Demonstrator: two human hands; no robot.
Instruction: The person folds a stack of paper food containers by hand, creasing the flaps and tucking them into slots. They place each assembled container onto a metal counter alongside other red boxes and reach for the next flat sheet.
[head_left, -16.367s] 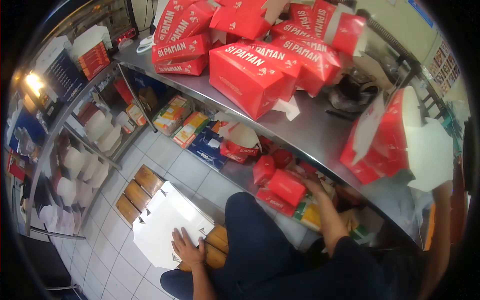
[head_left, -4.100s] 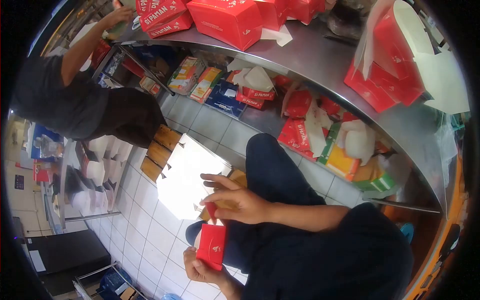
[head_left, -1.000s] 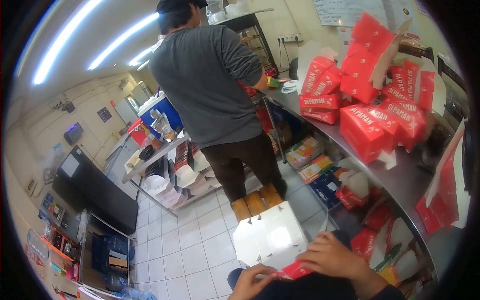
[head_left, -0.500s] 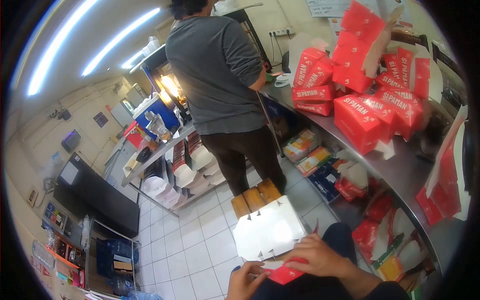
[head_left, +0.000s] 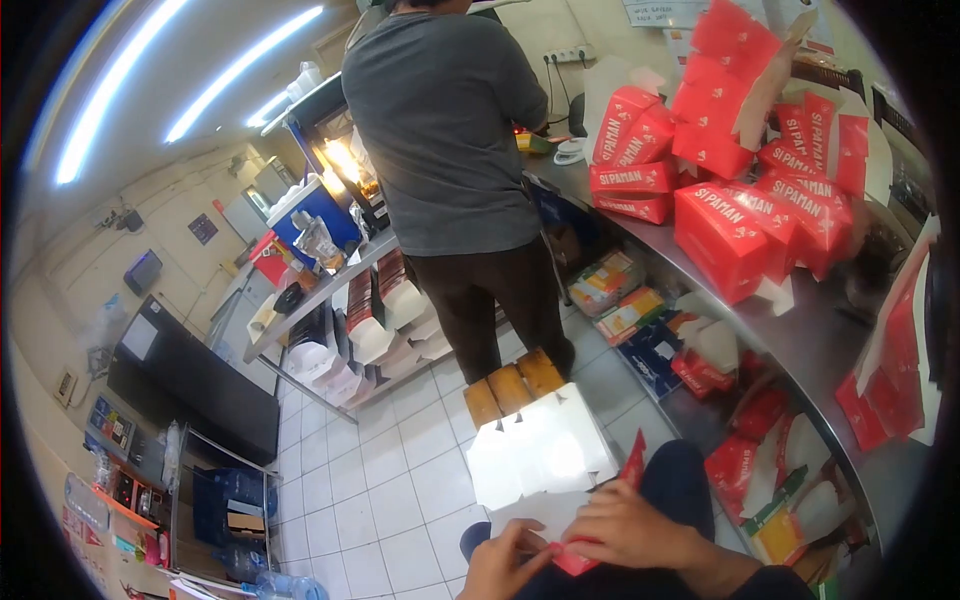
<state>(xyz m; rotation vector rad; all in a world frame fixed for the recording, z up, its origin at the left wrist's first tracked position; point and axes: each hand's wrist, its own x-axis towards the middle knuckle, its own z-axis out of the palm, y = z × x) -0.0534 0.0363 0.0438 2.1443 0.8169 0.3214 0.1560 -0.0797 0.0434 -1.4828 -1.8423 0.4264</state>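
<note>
Red printed cardboard boxes (head_left: 722,240) heaped on the grey steel counter (head_left: 795,350), contents n/a to view; more red-and-white cartons (head_left: 735,465) on the shelf below. Stack of flat white card sheets (head_left: 540,455) lies on the slatted brown wooden stool (head_left: 510,390). Small red-and-white folded card piece (head_left: 573,563) is over the lap, btwn both hands, near the stack's close edge. Left hand (head_left: 507,562), fingers bent, pinches its L end; right hand (head_left: 625,525), palm down, grips the other side w/ curled fingers.
</note>
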